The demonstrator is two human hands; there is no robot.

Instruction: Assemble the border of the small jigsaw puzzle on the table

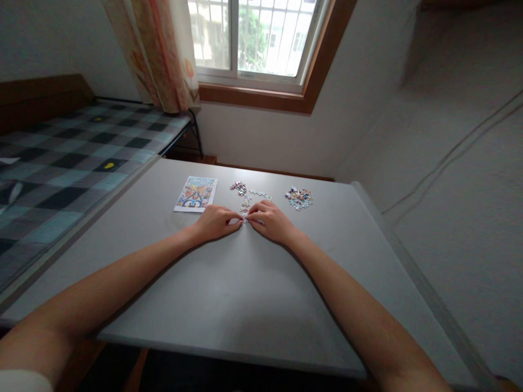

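Note:
My left hand [216,222] and my right hand [270,220] meet fingertip to fingertip over the table. Both are closed in a pinch on small jigsaw puzzle pieces [245,218] between them; the fingers partly hide these. Just beyond, a partly joined puzzle border [261,194] runs in a strip and bends down toward my fingertips. Part of it is covered by my right hand. Left of my left hand lies a printed picture sheet [196,193] with a colourful cartoon design.
A small pile of loose puzzle pieces [238,188] lies behind my hands, and a larger pile [299,198] sits to the right. The white table [229,305] has raised side edges. A bed with a checked cover [122,133] stands at left, below a curtain [163,60] and window [261,41].

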